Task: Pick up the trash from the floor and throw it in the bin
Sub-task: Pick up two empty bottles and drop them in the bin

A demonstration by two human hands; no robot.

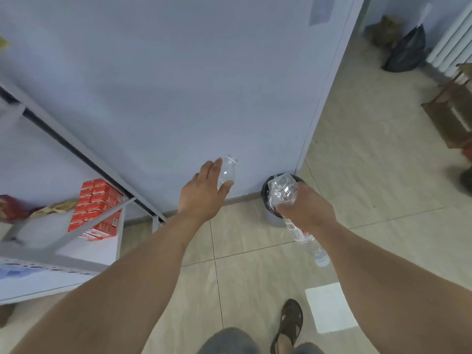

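Note:
My left hand [201, 191] grips a small clear plastic bottle [228, 169] without a cap, held up in front of the white wall. My right hand [305, 208] grips a larger crushed clear plastic bottle [283, 189]; its base points over the bin and its neck end [318, 255] hangs below my wrist. The small bin [265, 194] with a black liner stands on the floor against the wall corner, partly hidden behind the crushed bottle and my right hand. A white sheet of paper [329, 306] lies on the tiled floor near my right foot.
A metal shelf rack [84, 154] with red cartons [95, 208] and snack bags stands at the left. A black rubbish bag [406, 51], a white radiator [453, 39] and wooden furniture [452, 108] are at the far right. My sandalled foot [288, 325] is at the bottom.

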